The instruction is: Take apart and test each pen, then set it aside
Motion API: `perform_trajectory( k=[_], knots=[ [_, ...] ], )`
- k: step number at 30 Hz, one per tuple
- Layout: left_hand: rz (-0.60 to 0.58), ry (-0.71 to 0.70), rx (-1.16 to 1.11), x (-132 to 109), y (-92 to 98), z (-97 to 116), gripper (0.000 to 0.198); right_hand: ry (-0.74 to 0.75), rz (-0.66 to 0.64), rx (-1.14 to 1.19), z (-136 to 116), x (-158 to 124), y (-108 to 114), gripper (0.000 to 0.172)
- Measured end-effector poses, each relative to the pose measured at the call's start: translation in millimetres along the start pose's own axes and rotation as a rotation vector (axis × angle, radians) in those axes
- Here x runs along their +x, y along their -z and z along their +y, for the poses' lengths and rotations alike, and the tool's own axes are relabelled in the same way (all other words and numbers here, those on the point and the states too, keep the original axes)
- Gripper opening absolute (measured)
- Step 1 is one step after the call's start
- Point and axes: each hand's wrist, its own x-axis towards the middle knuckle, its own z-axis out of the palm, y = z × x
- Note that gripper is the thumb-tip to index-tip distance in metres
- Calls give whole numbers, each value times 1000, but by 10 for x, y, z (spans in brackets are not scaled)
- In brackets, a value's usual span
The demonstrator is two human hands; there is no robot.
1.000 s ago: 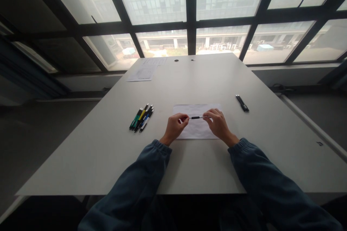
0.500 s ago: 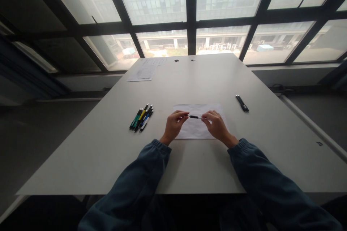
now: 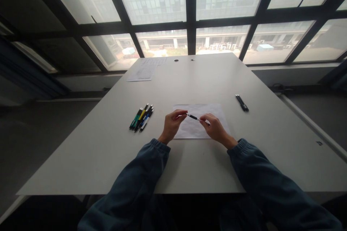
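Between my two hands a slim pen (image 3: 193, 117) with a black grip and a white barrel is held above a white sheet of paper (image 3: 191, 130). My left hand (image 3: 172, 123) pinches its tip end with thumb and fingers. The barrel end lies in the closed fingers of my right hand (image 3: 215, 128), and a dark bit of it shows past the fingertips. The pen slants down to the right. The sheet lies flat on the table under both hands.
Several pens (image 3: 141, 118) in green, yellow, black, blue and white lie in a bunch on the left. Black pens (image 3: 241, 103) lie together on the right. Printed sheets (image 3: 141, 73) rest at the far left of the white table (image 3: 200, 166), which reaches to the windows.
The pen has tilted from nearly level to sloping down to the right. My right hand has dropped slightly, and my left hand has shifted a little left.
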Motion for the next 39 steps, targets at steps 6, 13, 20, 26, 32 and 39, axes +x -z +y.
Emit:
perform_trajectory(
  k=[6, 13, 20, 26, 32, 39],
  knots=[
    [94, 31, 7, -3, 5, -65, 31, -18, 4, -8, 6, 8, -3, 9],
    [120, 7, 63, 5, 15, -84, 23, -14, 2, -16, 4, 11, -3, 8],
    [107, 27, 96, 2, 12, -84, 27, -7, 33, -22, -15, 21, 4, 6],
    [94, 31, 95, 1, 9, -97, 27, -7, 52, -20, -49, 32, 17, 7],
    [97, 44, 92, 1, 0, -84, 28, -5, 60, 5, -72, 31, 19, 8],
    [108, 63, 99, 7, 17, -115, 28, 5, 57, 9, -101, 31, 31, 7]
  ],
)
